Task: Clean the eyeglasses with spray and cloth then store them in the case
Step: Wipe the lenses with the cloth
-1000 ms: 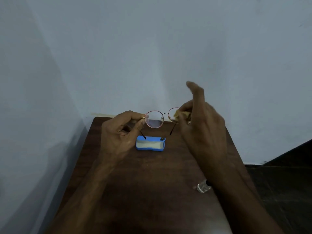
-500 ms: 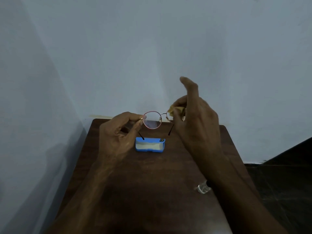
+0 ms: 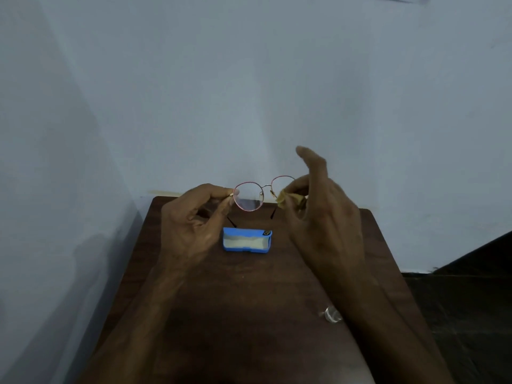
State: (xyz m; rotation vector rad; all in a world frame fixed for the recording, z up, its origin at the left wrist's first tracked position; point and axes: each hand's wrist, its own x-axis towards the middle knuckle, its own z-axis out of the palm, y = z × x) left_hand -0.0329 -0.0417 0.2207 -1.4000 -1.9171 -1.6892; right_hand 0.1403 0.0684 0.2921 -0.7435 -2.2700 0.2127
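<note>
While left hand (image 3: 194,217) grip pinches the eyeglasses (image 3: 249,196) hinge, right hand (image 3: 318,214) grip has worked the cloth (image 3: 288,199) lower on its lens: wiping ongoing, case (image 3: 246,239) open on the tabletop (image 3: 249,300).

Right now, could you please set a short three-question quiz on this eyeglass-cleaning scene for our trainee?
1. True or false: the blue case lies open on the table.
2. Which of the hands presses the yellow cloth to a lens of the eyeglasses?
   A. left hand
   B. right hand
   C. neither
3. Fill in: the small clear spray bottle lies on the table beside the person's ____ forearm.

Key:
1. True; its pale lining shows.
2. B; the left hand only pinches the frame's outer edge.
3. Right.
</note>
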